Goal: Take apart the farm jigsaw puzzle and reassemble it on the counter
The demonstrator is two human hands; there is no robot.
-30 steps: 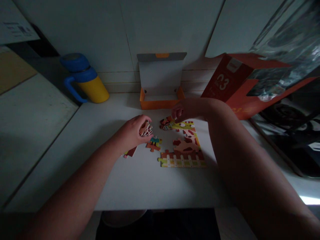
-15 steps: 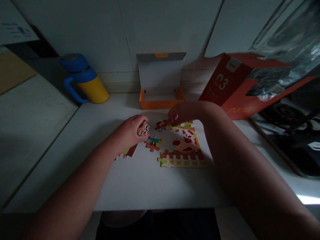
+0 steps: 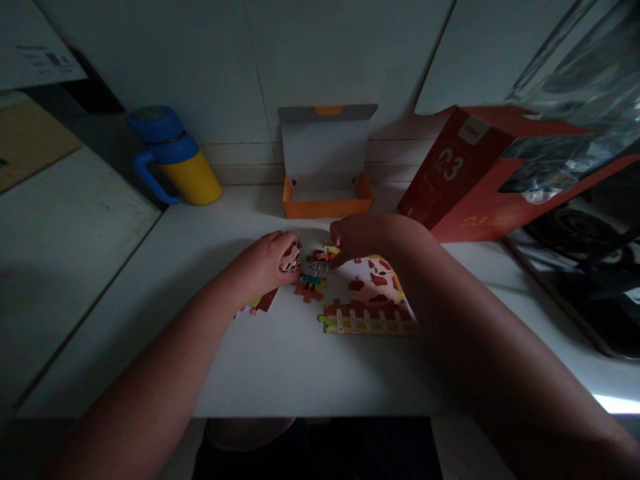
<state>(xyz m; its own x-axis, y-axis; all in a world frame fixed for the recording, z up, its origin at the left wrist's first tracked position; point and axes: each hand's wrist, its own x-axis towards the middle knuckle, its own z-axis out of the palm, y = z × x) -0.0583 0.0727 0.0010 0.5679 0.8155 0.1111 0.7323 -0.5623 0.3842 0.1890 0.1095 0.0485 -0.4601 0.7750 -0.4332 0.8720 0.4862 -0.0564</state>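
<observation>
My left hand point(image 3: 273, 260) is closed round a small stack of jigsaw puzzle pieces point(image 3: 290, 259). Under its wrist, more puzzle pieces point(image 3: 265, 301) in green and brown lie on the white tabletop. My right hand point(image 3: 353, 239) reaches across with fingers bent down onto a puzzle piece point(image 3: 318, 259) showing a figure's upper part; the fingertips are partly hidden. That piece meets a puzzle piece with a teal skirt point(image 3: 311, 280) just below it. To the right lies a joined puzzle section with a spotted cow point(image 3: 377, 291) and a white fence point(image 3: 367, 321), partly covered by my right arm.
An open orange box point(image 3: 327, 209) stands at the back against the wall. A blue and yellow jug point(image 3: 193, 177) is at the back left. A large red box point(image 3: 460, 180) leans at the right, with clear plastic wrap point(image 3: 575, 127) above it and a black appliance beside it.
My right hand has moved slightly left with the figure's upper piece, which now meets the teal-skirt piece. My left hand keeps its stack. The view has shifted a little.
</observation>
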